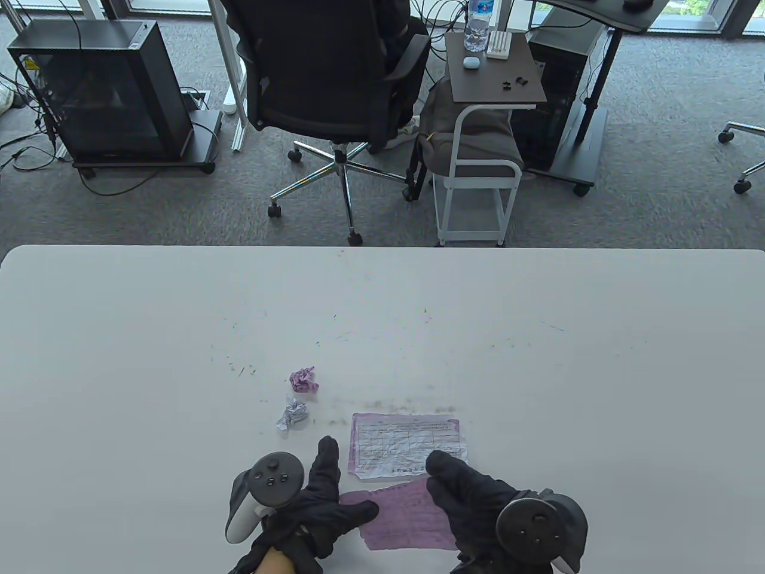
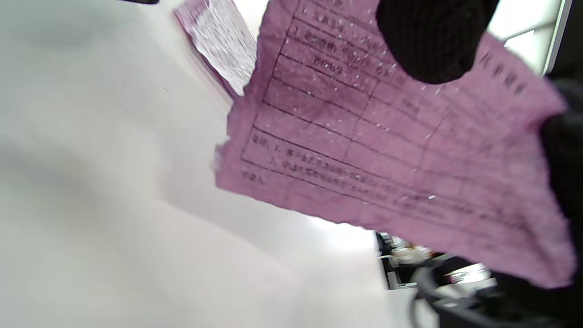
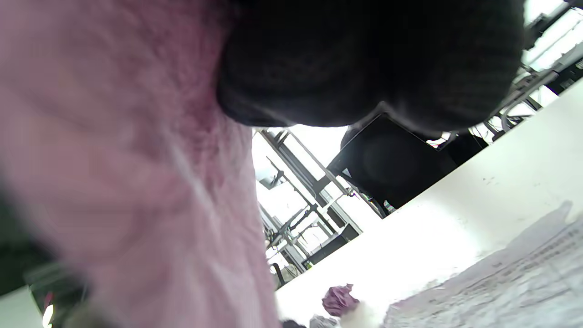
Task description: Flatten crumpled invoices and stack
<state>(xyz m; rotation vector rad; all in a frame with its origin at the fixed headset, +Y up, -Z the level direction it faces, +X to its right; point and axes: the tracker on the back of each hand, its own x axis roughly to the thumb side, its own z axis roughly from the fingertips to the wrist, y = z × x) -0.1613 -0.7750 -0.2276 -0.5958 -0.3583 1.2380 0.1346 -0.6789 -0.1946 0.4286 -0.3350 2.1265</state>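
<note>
Two hands work near the bottom middle of the table view, and both hold one pink invoice (image 1: pixel 406 517). This paper is thin, light and soft. It bends easily and could rip if it is pulled hard, so I think the best place to hold it is at the side edges, with a gentle tug outward.

The left hand (image 1: pixel 320 508) is at the sheet's left edge. In the left wrist view one black fingertip lies on top of the pink sheet, near the upper right of that view. The left fingers (image 1: pixel 327 463) look mostly stretched out, with the thumb pointing at the paper. I cannot tell how tight the hold is.

The right hand (image 1: pixel 478 499) covers the sheet's right side. In the right wrist view its fingers bunch close together against the pink paper, so they look narrow and seem to pinch it.

Just above the pink sheet, a flattened white invoice (image 1: pixel 406 445) with a pink rim lies flat on the desk (image 1: pixel 119 359). It looks like the start of the stack.

Two small balls wait a bit to the upper left of the hands: a crumpled pink invoice (image 1: pixel 303 379) and a crumpled white invoice (image 1: pixel 291 414). They look very light and would roll at a touch.
</note>
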